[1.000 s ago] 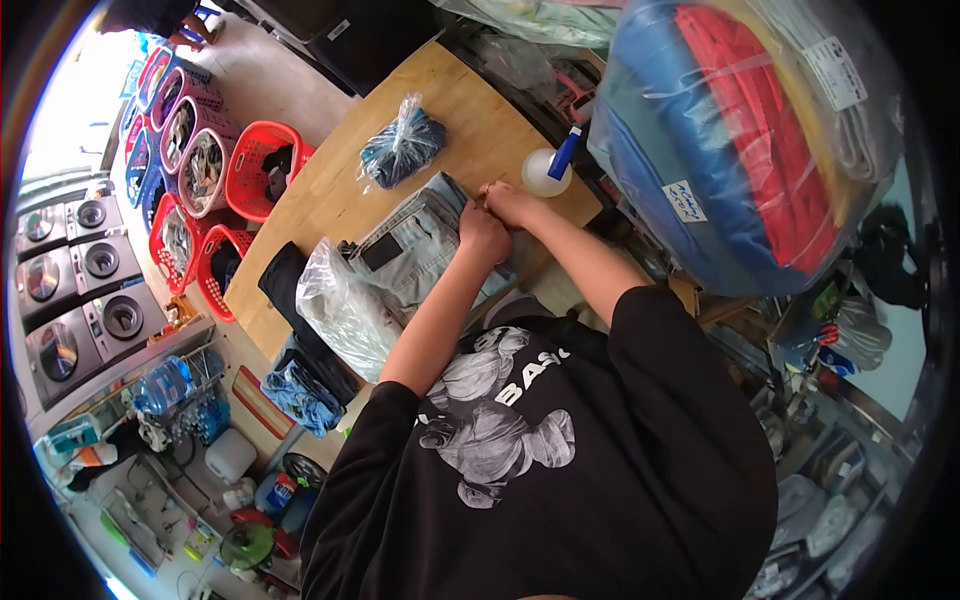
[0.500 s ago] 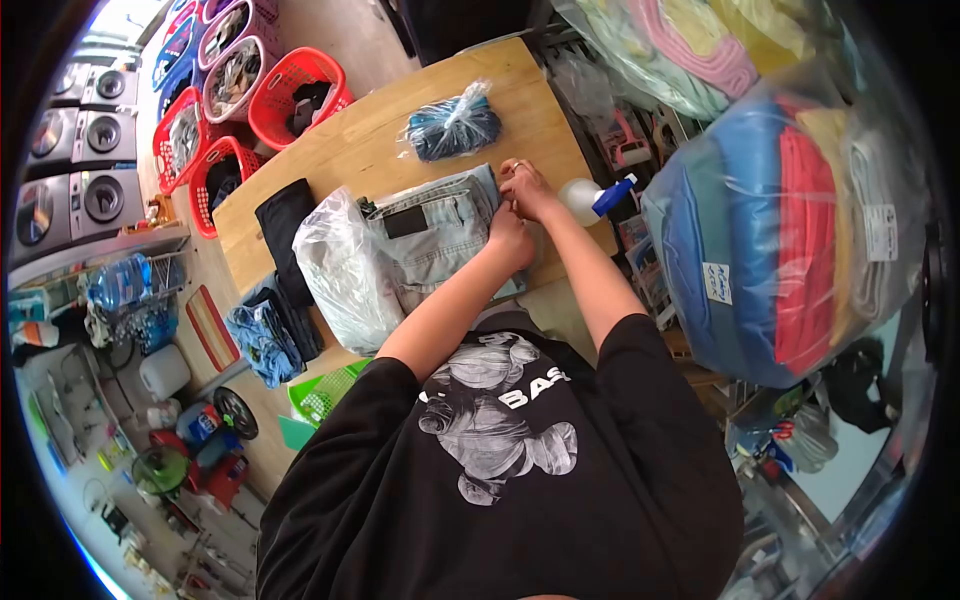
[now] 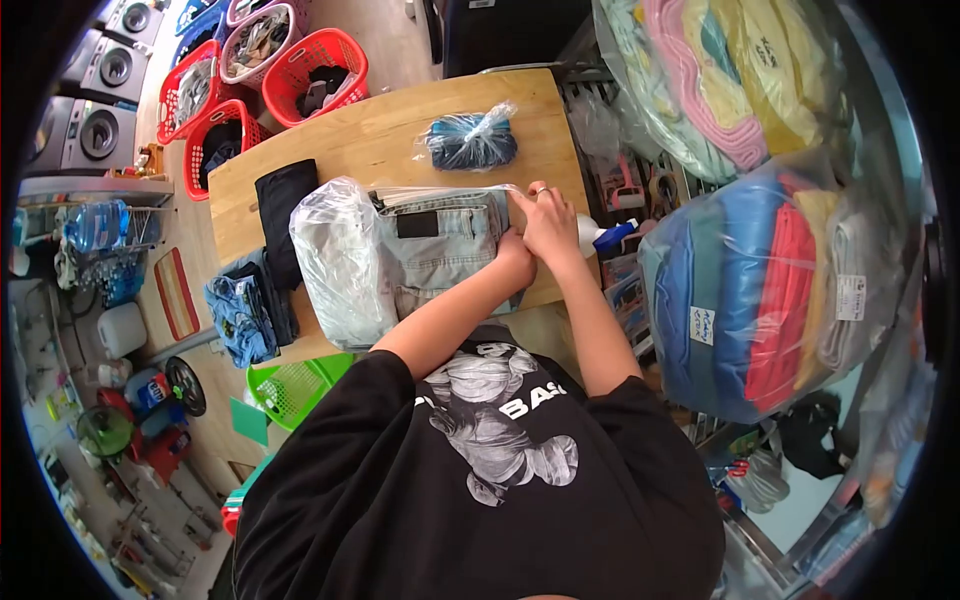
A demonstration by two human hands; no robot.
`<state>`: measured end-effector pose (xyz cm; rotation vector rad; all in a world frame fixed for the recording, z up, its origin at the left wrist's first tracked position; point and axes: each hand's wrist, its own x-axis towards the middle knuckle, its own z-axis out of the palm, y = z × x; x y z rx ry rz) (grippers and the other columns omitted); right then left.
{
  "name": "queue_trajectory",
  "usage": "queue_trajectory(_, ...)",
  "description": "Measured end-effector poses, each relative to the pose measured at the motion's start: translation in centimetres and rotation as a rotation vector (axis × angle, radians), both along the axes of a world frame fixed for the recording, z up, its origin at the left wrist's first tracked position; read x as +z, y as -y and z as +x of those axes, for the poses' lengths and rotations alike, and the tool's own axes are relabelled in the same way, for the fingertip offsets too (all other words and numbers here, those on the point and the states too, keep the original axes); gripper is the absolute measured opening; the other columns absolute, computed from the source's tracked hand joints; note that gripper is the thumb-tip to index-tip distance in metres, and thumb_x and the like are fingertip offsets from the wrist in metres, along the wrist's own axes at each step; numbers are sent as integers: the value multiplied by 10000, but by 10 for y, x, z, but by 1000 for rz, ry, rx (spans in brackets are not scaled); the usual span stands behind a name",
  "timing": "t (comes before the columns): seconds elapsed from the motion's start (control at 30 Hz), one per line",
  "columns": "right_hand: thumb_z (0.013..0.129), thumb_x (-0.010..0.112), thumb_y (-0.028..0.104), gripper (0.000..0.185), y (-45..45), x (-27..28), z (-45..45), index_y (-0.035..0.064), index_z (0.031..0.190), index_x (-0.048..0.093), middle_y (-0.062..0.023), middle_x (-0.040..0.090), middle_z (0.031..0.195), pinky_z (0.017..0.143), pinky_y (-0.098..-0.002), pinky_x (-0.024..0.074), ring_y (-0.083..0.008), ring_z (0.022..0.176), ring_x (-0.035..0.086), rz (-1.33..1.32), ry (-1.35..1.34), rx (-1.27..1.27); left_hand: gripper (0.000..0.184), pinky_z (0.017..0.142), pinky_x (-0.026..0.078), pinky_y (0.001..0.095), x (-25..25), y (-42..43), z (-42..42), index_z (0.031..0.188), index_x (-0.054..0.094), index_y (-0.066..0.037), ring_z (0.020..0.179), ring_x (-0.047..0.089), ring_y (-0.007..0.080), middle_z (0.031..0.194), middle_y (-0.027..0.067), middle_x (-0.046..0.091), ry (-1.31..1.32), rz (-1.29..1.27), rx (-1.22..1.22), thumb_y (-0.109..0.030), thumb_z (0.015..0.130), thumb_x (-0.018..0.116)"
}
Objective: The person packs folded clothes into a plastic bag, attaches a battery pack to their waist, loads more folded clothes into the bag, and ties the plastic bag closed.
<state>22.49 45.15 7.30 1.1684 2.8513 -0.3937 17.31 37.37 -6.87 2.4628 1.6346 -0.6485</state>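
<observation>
- Jeans, grey-blue and folded, lie on the table to the left of both your hands; the bundle's long axis runs roughly left to right, its right end at your fingers.
- Your left hand is nearer, against that right end; its fingertips are hidden, so whether it grips cannot be told.
- Your right hand lies just beyond it, at the far right corner, fingers bent and apparently pinching a taut edge of the clear plastic bag.
- That film edge stretches along the far side of the jeans, while the bag's bulk bunches around their left end.
- On the jeans you have a black patch; no lettering on it can be read.
- Your black shirt shows "BAS", the rest lost in folds.
- To your right, the big bedding bag has a handwritten white label and a printed tag, both too small to read surely.
</observation>
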Motion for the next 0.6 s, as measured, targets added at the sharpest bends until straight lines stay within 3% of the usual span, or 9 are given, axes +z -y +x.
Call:
queue_trajectory(0.03, 785, 754, 70, 723, -6, -9, 0, 296, 1468, 674, -87, 631, 1334, 1009, -509, 506, -321, 1229, 616, 14, -3, 14, 356, 1100, 460, 349, 59, -5, -8, 1237, 800, -278, 1242, 683, 192, 1324, 23, 759, 204, -248, 126, -299, 906, 670)
queue_trajectory(0.13, 795, 758, 59, 717, -20, 5, -7, 306, 1462, 667, -95, 612, 1413, 1069, -513, 489, -324, 1300, 593, -167, 28, 22, 339, 1091, 467, 350, 153, 9, -28, 1164, 814, -214, 1196, 688, 217, 1266, 86, 770, 296, -293, 115, -276, 853, 694)
queue_trajectory(0.17, 798, 747, 48, 707, -21, 6, -10, 275, 1462, 664, -102, 615, 1417, 1068, -497, 507, -333, 1296, 602, -137, 72, 30, 251, 1068, 478, 359, 163, 22, -34, 1006, 810, -147, 1104, 697, 233, 1137, 105, 786, 400, -128, 147, -285, 832, 694)
queue_trajectory(0.27, 817, 735, 42, 711, -20, -12, -8, 237, 1492, 626, -107, 621, 1431, 1053, -493, 525, -333, 1284, 615, -175, 26, 44, 406, 1174, 411, 424, 215, 54, -72, 1219, 763, -112, 1295, 632, 282, 1355, 127, 717, 645, 112, 455, -356, 907, 672)
queue_trajectory(0.37, 831, 739, 48, 715, -7, -12, -6, 175, 1516, 581, -102, 627, 1442, 1037, -501, 538, -330, 1271, 624, -194, -10, 5, 636, 1278, 272, 496, 159, 82, -80, 1501, 587, -102, 1521, 443, 318, 1627, 121, 509, 663, 669, 664, -446, 968, 638)
queue_trajectory(0.47, 812, 715, 1, 748, 5, 24, -15, 125, 1530, 550, -111, 644, 1417, 1011, -496, 536, -338, 1275, 620, -32, 74, 99, 803, 1321, 154, 520, 115, 80, -89, 1666, 375, -129, 1632, 246, 317, 1770, 75, 286, 760, 470, 676, -496, 995, 620)
queue_trajectory(0.6, 873, 693, 53, 564, 21, 31, -9, 95, 1432, 627, -106, 631, 1420, 1014, -492, 518, -327, 1290, 600, 190, 102, 176, 766, 1317, 194, 522, 103, 69, -96, 1630, 429, -160, 1618, 276, 319, 1755, 59, 322, 836, 521, 692, -499, 972, 626)
